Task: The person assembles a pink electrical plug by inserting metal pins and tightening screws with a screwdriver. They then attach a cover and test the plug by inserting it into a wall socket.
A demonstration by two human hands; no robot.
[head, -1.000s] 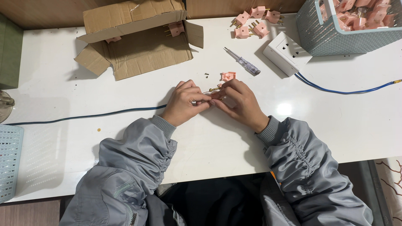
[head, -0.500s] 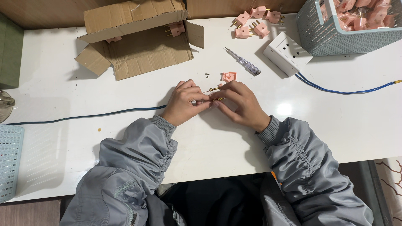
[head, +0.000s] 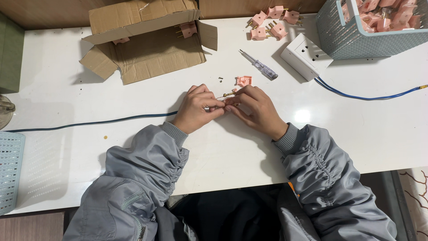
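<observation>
My left hand and my right hand meet at the middle of the white table. The left fingers pinch the end of a dark blue cable that runs off to the left. The right fingers pinch a small brass pin against that cable end; the joint itself is hidden by my fingers. A pink plug half lies just beyond my right hand, with two tiny dark screws beside it. A clear-handled screwdriver lies farther back.
An open cardboard box with pink plug parts sits at the back left. Several pink plugs lie at the back, next to a white socket strip with a blue lead. A grey-blue basket of pink parts stands back right; another basket is at the left edge.
</observation>
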